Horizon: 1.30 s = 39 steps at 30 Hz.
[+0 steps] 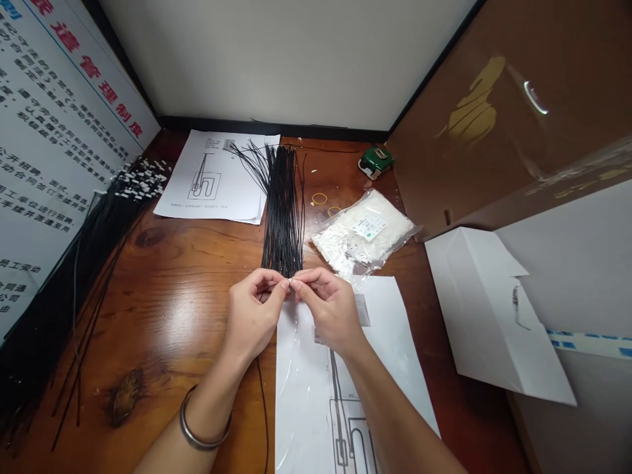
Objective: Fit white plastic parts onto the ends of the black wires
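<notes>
My left hand (259,306) and my right hand (328,303) meet fingertip to fingertip at the near end of a bundle of black wires (282,210). My left thumb and index finger pinch a thin black wire (263,401), whose tail hangs down toward the bottom edge. Between the two pinches a tiny white piece, like a connector housing, just shows; my right thumb and index finger close on it, and the fingertips hide most of it. Right of the bundle lies a clear bag of small white pieces (365,230), its near-left corner close to my right hand.
A printed drawing (395,368) lies under my right forearm, another drawing sheet (172,197) at back left. Many black wires with white ends (141,178) pile along the left wall. A green tape measure (375,161), yellow rubber bands (320,198) and a brown carton (444,164) sit right.
</notes>
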Each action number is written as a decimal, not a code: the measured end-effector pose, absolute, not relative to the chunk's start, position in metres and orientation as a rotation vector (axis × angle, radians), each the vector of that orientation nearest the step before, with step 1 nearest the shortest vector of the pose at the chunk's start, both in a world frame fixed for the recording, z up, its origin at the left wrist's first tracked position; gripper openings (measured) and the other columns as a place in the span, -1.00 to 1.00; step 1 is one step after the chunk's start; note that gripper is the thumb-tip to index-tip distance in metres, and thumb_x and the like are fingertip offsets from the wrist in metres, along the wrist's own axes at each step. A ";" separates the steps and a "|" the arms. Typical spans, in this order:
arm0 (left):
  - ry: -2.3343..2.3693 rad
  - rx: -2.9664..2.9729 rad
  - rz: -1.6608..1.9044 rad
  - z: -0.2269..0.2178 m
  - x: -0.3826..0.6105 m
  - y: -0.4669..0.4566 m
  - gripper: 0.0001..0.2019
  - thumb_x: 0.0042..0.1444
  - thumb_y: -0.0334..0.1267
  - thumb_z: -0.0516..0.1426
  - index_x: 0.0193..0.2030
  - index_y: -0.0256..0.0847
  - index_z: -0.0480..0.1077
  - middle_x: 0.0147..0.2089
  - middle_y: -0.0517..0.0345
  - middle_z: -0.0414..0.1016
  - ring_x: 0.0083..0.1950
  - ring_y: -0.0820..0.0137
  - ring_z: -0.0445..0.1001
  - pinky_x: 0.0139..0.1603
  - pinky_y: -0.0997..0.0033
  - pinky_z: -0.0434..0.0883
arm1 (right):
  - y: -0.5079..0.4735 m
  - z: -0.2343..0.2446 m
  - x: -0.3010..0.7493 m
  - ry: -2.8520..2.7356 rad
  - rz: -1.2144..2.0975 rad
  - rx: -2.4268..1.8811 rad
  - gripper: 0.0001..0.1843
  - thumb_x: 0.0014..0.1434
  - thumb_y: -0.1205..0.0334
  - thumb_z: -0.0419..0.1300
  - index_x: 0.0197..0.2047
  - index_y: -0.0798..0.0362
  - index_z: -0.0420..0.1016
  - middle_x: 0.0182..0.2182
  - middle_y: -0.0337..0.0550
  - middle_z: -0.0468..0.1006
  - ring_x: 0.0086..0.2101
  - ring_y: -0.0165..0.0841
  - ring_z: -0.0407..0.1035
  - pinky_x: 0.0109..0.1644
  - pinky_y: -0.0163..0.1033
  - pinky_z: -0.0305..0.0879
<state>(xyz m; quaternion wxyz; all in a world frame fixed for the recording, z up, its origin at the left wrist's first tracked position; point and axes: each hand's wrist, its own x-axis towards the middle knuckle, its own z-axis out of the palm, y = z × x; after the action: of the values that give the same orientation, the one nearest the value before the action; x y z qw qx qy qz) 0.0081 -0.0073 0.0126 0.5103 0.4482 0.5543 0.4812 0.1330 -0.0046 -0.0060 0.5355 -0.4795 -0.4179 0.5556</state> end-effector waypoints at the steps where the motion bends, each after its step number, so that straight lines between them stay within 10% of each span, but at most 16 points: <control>1: 1.343 1.093 1.158 0.013 0.008 -0.008 -0.90 0.03 -0.30 0.21 -0.44 -0.27 0.42 -0.47 0.18 0.51 -0.42 0.46 0.50 -0.36 0.54 0.43 | -0.005 -0.005 0.133 -0.997 1.325 -1.142 -0.86 0.01 0.23 0.35 -0.45 0.06 0.48 -0.48 -0.23 0.53 -0.50 -0.45 0.36 -0.38 -0.28 0.37; 39: 1.313 1.132 1.134 0.012 0.007 -0.008 -0.86 0.13 -0.23 0.19 -0.37 -0.26 0.46 -0.42 0.16 0.53 -0.37 0.44 0.50 -0.31 0.52 0.43 | -0.002 -0.004 0.134 -0.971 1.317 -1.139 -0.84 0.02 0.16 0.35 -0.42 0.05 0.50 -0.54 -0.25 0.52 -0.55 -0.45 0.33 -0.42 -0.29 0.33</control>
<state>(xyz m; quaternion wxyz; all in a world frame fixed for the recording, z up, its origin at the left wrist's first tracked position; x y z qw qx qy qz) 0.0067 -0.0076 0.0121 0.5098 0.4702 0.5451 0.4711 0.1340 -0.0020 -0.0043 0.5430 -0.4796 -0.4092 0.5547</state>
